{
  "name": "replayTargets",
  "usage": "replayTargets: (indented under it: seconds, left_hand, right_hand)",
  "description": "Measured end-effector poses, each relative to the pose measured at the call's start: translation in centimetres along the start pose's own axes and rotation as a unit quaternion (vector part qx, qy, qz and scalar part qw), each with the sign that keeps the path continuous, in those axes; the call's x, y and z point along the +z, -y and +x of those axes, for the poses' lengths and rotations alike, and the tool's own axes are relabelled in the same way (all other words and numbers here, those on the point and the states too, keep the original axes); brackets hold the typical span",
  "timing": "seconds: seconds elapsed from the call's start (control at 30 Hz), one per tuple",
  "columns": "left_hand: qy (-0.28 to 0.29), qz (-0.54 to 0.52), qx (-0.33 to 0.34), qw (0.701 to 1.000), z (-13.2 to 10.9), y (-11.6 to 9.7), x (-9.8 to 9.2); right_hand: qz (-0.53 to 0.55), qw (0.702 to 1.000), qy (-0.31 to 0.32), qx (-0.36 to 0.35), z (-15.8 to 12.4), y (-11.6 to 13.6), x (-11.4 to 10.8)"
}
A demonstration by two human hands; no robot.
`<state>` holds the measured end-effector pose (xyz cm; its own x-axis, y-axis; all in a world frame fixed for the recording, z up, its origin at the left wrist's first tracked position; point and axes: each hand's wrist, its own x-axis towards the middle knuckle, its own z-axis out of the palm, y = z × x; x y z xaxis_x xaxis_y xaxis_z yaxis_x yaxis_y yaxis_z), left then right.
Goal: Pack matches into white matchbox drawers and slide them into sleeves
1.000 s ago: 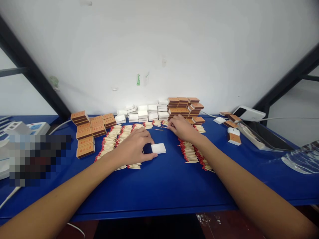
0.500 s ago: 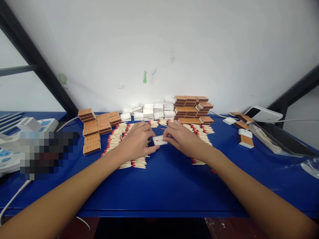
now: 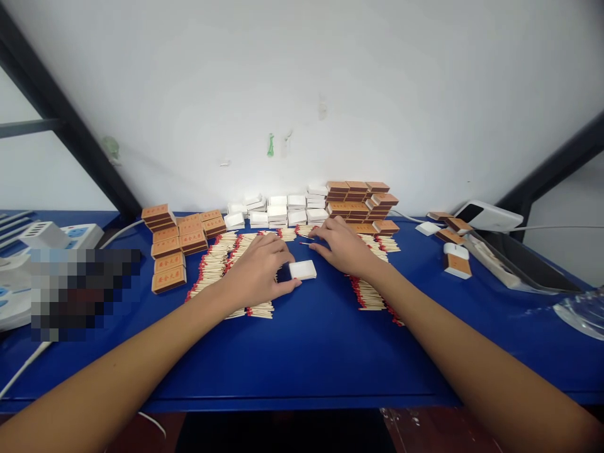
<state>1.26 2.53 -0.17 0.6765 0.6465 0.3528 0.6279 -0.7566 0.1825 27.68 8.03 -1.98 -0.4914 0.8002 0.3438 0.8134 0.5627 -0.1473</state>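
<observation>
A small white tray [image 3: 302, 270] lies on the blue table, with my left hand [image 3: 262, 267] around its left end, thumb at the near corner and fingers apart from the thumb. Past the tray, my right hand [image 3: 338, 245] has its fingertips down at a couple of loose matches [image 3: 309, 243]; whether it pinches one is too small to tell. Rows of red-tipped matches [image 3: 212, 267] lie beside and under my left hand, and more matches [image 3: 370, 296] lie under my right wrist.
White trays [image 3: 277, 214] and orange matchboxes [image 3: 352, 207] are stacked along the wall. More matchboxes [image 3: 168, 270] stand at the left, near a power strip [image 3: 82, 236]. At the right lie a white device [image 3: 491, 215], several boxes and a dark pouch [image 3: 523, 264].
My right hand has moved off the white tray, away from me, to the loose matches. The red-tipped match seen over the tray is no longer visible there. The view has shifted slightly.
</observation>
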Motion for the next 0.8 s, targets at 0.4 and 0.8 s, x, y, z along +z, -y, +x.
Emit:
replayTargets:
  seconds: [0.4,0.8]
  left_hand:
    - [-0.035,0.037,0.050,0.997,-0.1,0.0,0.2]
    - [-0.032,0.065,0.001,0.997,-0.1,-0.1,-0.1]
  right_hand:
    - [0.022,1.000,0.011,-0.003,0.5,0.0,0.5]
    - [0.097,0.993,-0.034,-0.055,-1.5,2.7,-2.9]
